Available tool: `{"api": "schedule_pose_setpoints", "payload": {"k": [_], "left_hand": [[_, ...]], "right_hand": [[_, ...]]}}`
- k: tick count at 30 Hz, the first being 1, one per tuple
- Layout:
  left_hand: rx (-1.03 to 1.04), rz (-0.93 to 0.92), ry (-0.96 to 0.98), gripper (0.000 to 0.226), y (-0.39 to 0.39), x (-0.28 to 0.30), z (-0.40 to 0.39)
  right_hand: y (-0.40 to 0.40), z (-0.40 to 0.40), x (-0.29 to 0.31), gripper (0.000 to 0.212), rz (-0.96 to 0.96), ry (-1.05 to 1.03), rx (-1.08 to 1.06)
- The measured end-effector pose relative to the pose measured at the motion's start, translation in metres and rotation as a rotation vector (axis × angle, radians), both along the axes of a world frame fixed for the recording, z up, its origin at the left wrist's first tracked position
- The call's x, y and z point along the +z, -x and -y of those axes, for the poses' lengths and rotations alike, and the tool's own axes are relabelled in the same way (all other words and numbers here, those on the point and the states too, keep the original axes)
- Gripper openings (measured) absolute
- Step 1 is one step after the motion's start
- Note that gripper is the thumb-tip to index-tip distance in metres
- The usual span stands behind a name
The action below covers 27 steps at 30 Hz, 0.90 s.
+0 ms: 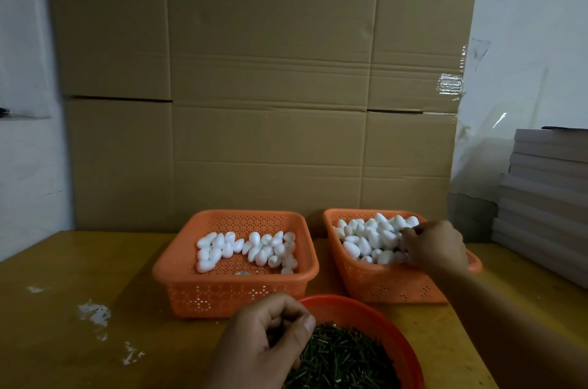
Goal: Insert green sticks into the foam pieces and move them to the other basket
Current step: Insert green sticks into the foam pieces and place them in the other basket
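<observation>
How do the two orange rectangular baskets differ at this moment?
The left basket holds a thin, scattered layer of foam pieces with bare floor showing; the right basket is heaped with foam pieces. The right hand reaches into the right basket; no hand is in the left one. The right basket sits skewed; the left sits squarer. Both are perforated orange plastic on the table.

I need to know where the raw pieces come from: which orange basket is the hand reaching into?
The right basket, piled high with foam; the right hand is in it.
</observation>
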<state>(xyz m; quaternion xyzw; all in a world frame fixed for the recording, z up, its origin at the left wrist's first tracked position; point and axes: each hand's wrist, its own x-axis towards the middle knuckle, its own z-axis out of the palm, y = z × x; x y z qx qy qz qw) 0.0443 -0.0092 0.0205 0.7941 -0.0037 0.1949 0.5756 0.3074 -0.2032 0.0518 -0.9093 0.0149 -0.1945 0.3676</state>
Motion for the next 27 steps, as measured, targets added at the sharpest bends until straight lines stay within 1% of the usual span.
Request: {"api": "schedule_pose_setpoints", "payload": {"k": [4,11,13,18,24,27], "left_hand": [[-0.007,-0.007,0.002,0.014,-0.001,0.001,0.001],[0.005,0.002,0.012,0.016,0.000,0.001,0.001],[0.002,0.001,0.008,0.016,0.000,0.002,0.001],[0.004,0.001,-0.002,0.016,0.001,0.003,0.002],[0.001,0.001,-0.011,0.014,0.001,0.004,0.001],[0.010,-0.009,-0.013,0.018,0.002,0.003,0.000]], "right_hand": [[0.000,0.004,-0.001,0.024,-0.004,0.004,0.030],[0.003,0.005,0.000,0.028,0.030,0.016,0.041],[0.005,0.006,0.001,0.026,0.035,0.026,0.048],[0.013,0.007,0.001,0.023,0.113,0.005,0.063],[0.032,0.004,-0.001,0.027,0.181,-0.149,0.152],[0.048,0.001,0.000,0.023,0.205,-0.221,0.208]]}}
